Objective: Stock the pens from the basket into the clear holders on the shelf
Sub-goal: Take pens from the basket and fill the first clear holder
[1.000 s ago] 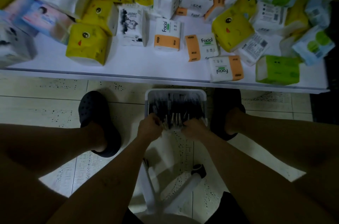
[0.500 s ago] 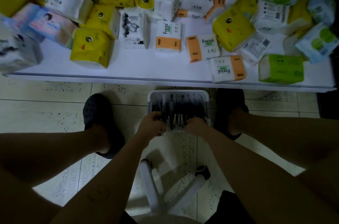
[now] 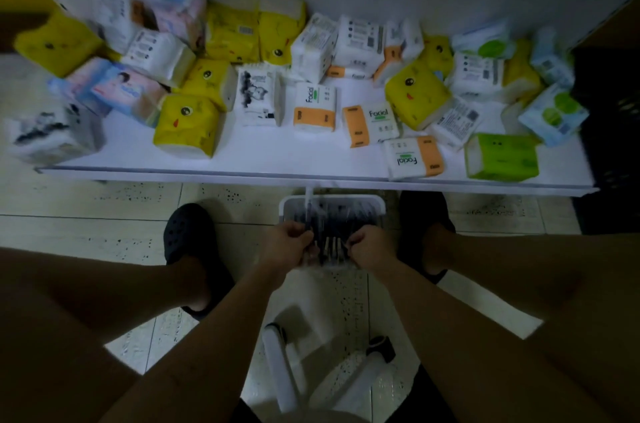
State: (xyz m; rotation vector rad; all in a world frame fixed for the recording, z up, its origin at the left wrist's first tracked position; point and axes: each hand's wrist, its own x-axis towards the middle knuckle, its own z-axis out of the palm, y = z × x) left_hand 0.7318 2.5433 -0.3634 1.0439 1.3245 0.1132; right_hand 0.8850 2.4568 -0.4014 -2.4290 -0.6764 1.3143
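A white basket (image 3: 375, 203) full of dark pens (image 3: 343, 218) stands on the floor between my feet, just below the shelf edge. My left hand (image 3: 285, 242) is at the basket's near left side and grips a pen (image 3: 307, 211) that points up and away over the rim. My right hand (image 3: 369, 249) is curled at the near right side, with its fingers among the pen ends; what it holds is hard to make out. No clear holders are in view.
A white shelf (image 3: 242, 159) above the basket carries several tissue packs, yellow (image 3: 187, 126), orange-and-white (image 3: 314, 107) and green (image 3: 502, 157). My dark clogs (image 3: 188, 232) flank the basket. White stool legs (image 3: 280, 367) stand on the tiled floor beneath me.
The view has tilted up, so more of the shelf's back wall shows. My left hand has lifted one pen so it sticks out over the basket's far rim. My right hand stays put.
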